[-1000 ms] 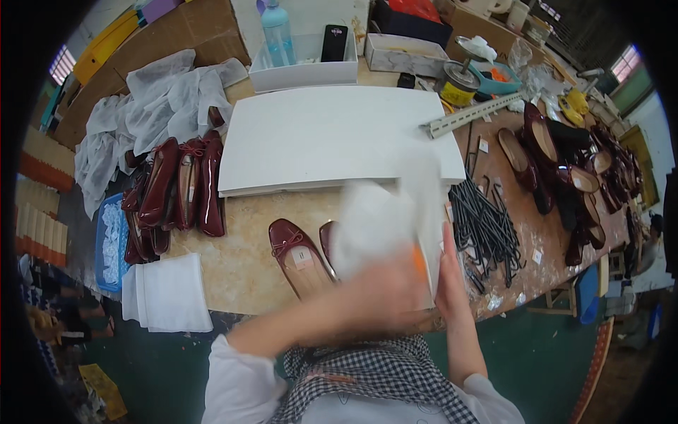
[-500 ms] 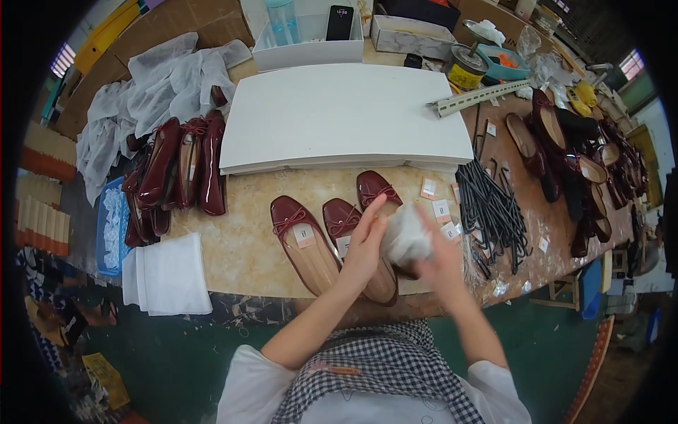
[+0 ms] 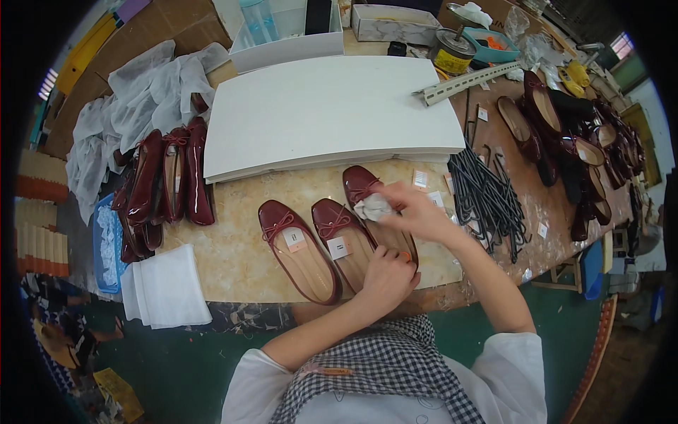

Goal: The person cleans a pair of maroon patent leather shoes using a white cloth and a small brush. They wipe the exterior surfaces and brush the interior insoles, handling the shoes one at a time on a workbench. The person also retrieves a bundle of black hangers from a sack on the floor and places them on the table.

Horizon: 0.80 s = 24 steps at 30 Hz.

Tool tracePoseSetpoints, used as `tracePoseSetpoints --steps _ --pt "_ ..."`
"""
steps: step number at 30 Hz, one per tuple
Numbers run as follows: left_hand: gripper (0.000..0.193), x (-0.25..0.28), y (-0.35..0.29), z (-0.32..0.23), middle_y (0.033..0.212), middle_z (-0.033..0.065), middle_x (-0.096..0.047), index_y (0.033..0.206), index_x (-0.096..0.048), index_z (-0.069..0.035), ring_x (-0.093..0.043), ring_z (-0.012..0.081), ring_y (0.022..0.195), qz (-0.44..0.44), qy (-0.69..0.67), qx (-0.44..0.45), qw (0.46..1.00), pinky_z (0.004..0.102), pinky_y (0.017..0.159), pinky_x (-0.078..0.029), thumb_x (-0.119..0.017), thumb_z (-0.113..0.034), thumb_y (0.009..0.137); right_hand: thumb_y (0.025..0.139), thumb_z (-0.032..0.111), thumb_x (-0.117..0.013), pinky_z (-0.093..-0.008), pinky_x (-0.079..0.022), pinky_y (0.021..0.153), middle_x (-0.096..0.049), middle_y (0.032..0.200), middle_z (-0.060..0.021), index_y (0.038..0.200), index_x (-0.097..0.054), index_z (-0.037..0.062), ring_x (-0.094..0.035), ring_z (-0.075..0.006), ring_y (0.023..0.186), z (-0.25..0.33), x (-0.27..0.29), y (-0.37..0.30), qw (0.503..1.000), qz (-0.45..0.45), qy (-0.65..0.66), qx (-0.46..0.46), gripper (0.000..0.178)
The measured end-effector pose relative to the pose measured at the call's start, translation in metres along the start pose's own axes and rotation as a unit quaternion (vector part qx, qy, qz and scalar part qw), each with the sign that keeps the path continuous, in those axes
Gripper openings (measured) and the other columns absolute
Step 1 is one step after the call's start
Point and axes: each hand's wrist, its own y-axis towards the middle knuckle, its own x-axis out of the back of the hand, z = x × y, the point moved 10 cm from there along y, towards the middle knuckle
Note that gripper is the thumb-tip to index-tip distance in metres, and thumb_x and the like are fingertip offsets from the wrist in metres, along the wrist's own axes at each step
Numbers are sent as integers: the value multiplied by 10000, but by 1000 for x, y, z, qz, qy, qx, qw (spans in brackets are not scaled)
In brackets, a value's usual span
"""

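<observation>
Three dark red patent ballet flats with bows lie side by side on the table before me, toes away: a left flat [image 3: 277, 218], a middle flat [image 3: 330, 215] and a right flat [image 3: 359, 181]. Paper tags show inside the left and middle ones. My left hand [image 3: 387, 280] is closed around the heel end of the right flat and hides part of it. Between the fingers of my right hand [image 3: 418, 215] is a crumpled wad of white paper [image 3: 373, 207]. It is over the right flat's opening, just behind the bow.
A stack of white sheets [image 3: 328, 113] lies behind the shoes. More red flats [image 3: 168, 177] stand at left beside a folded white cloth [image 3: 168, 286] and a blue basket [image 3: 107, 244]. Black hooked rods [image 3: 487, 201] and another pile of flats [image 3: 544, 134] are on the right.
My hands have parted. The left moved down onto the right flat's heel; the right brought the paper wad left and up to that shoe's opening, the wad now smaller.
</observation>
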Motion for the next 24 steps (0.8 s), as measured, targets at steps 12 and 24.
tracePoseSetpoints --steps 12,24 --pt "641 146 105 97 1339 259 -435 1284 -532 -130 -324 428 1309 -227 229 -36 946 610 1067 -198 -611 -507 772 804 149 -687 -328 -478 818 -547 1152 -166 1265 -536 29 -562 -253 1016 -34 65 -57 943 -237 -212 -98 500" --pt "133 123 -4 -45 906 191 -595 733 -605 -92 -524 393 1083 -54 -147 -218 963 582 1003 -324 -666 -210 737 897 117 -579 -342 -476 932 -501 1305 -163 1414 -350 59 -525 -233 1175 6 0 -108 782 -267 544 -148 569"
